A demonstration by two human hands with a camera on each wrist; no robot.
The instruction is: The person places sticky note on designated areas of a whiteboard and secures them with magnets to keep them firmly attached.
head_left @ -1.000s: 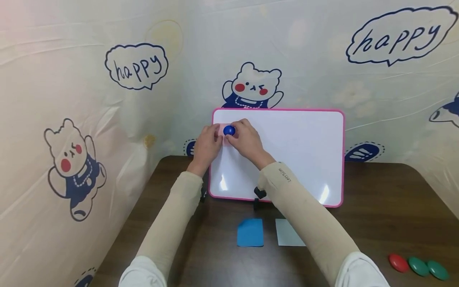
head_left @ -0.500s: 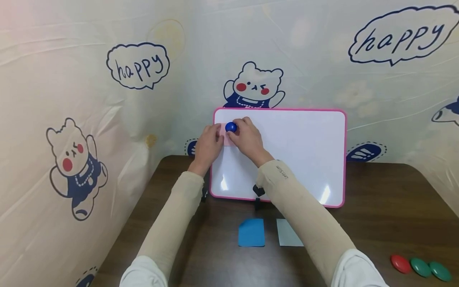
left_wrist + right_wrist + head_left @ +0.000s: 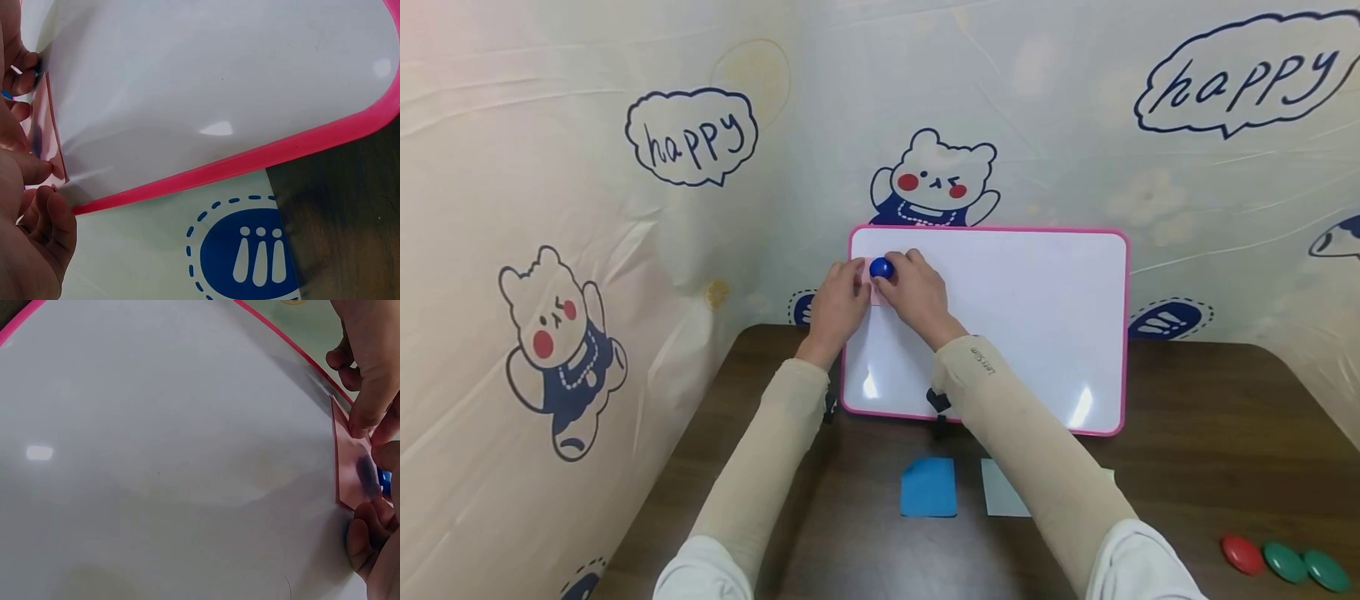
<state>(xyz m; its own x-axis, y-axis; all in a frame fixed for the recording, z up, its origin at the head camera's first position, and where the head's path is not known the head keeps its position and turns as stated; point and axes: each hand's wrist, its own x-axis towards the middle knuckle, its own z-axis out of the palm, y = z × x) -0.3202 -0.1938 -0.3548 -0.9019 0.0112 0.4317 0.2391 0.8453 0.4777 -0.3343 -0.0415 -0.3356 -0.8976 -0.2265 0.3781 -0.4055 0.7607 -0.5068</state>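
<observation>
A white board (image 3: 1022, 325) with a pink rim stands upright on the table. Against its upper left part lies a square pink sticky note (image 3: 351, 459), partly covered by fingers. My left hand (image 3: 837, 304) holds the note at its left side, thumb and forefinger on it. Between the thumb and fingers of my right hand (image 3: 917, 292) is a round blue magnet (image 3: 882, 267), in front of the note. Whether the magnet touches the note cannot be made out. Only a sliver of the magnet (image 3: 384, 482) shows in the right wrist view.
On the brown table (image 3: 850, 533) lie a blue sticky note (image 3: 928, 487) and a pale one (image 3: 1003, 489), partly behind the right sleeve. A red magnet (image 3: 1242, 554) and two green magnets (image 3: 1285, 562) lie at the right. A printed cloth (image 3: 805, 167) hangs behind.
Against the board, the blue magnet has shifted only slightly, a little up and left, with my right hand. My left hand stays at the pink note. The head view has drifted slightly.
</observation>
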